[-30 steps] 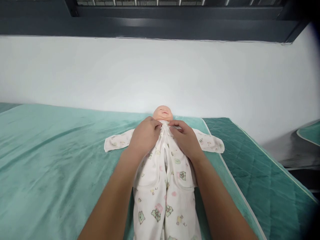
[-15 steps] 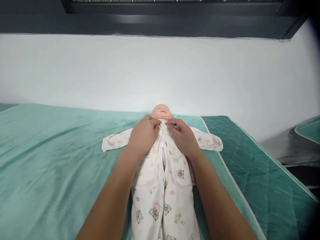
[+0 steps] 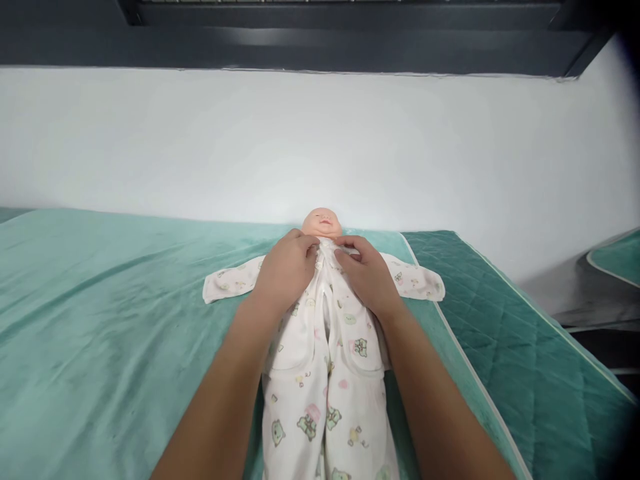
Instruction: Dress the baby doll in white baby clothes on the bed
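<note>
A baby doll (image 3: 321, 221) lies on its back, head toward the wall. It wears a white jacket (image 3: 295, 347) printed with small bears, and matching trousers (image 3: 300, 427). Both sleeves stretch out sideways. At the collar, my left hand (image 3: 289, 267) pinches the left front edge of the jacket, just under the doll's chin. My right hand (image 3: 366, 270) is closed on the opposite collar edge, thumb and index finger together. Between the hands the two front edges meet at the neck, and lower down the front parts in a narrow gap. My fingers partly hide the fastening at the collar.
The doll lies on a light green sheet (image 3: 125, 320) over a bed. A darker quilted green pad (image 3: 520, 347) shows along the right side. Behind the head rises a white wall (image 3: 320, 140), with a dark metal bed frame (image 3: 320, 47) above.
Both hands stay at the collar. The fingertips have shifted only very slightly, and the view has moved a little; the doll and clothes lie as before.
</note>
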`<state>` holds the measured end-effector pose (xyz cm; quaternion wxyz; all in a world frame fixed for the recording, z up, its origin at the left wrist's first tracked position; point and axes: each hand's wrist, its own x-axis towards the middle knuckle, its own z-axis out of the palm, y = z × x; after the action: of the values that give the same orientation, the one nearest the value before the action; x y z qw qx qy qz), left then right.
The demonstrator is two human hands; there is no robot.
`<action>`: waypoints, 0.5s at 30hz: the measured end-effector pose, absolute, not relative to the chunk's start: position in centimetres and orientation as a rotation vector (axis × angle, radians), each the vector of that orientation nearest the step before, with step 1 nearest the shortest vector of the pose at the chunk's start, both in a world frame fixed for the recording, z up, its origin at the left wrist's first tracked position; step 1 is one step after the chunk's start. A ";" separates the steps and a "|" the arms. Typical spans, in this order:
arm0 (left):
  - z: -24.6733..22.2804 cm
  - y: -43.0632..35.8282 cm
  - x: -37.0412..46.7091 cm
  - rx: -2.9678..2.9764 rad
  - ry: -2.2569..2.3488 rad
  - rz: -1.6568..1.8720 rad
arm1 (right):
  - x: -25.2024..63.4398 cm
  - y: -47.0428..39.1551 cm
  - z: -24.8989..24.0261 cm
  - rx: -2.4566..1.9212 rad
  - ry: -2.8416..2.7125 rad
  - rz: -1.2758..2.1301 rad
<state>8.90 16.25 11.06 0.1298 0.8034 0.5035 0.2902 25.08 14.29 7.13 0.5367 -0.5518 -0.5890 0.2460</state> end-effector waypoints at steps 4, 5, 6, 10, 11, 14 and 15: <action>11.6 15.9 8.6 2.303 1.478 0.893 | 25.3 13.5 8.3 -1.392 -1.430 0.463; 11.8 15.7 8.4 2.298 1.472 0.899 | 25.3 13.2 8.7 -1.427 -1.446 0.426; 11.9 15.5 8.3 2.294 1.460 0.899 | 25.2 12.8 9.1 -1.466 -1.471 0.396; 11.9 13.9 7.9 2.251 1.436 0.928 | 24.3 10.9 10.1 -1.582 -1.659 0.343; 11.7 13.5 7.8 2.235 1.430 0.961 | 24.0 10.4 10.2 -1.597 -1.692 0.318; 10.4 12.4 7.5 2.184 1.365 1.084 | 23.1 9.5 9.7 -1.623 -1.692 0.234; 10.0 12.2 7.5 2.170 1.340 1.118 | 22.9 9.3 9.4 -1.624 -1.670 0.227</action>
<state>7.48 12.16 9.97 0.1774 0.7669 0.4736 0.3950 22.95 9.33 9.43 0.3900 -0.6390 -0.6570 0.0892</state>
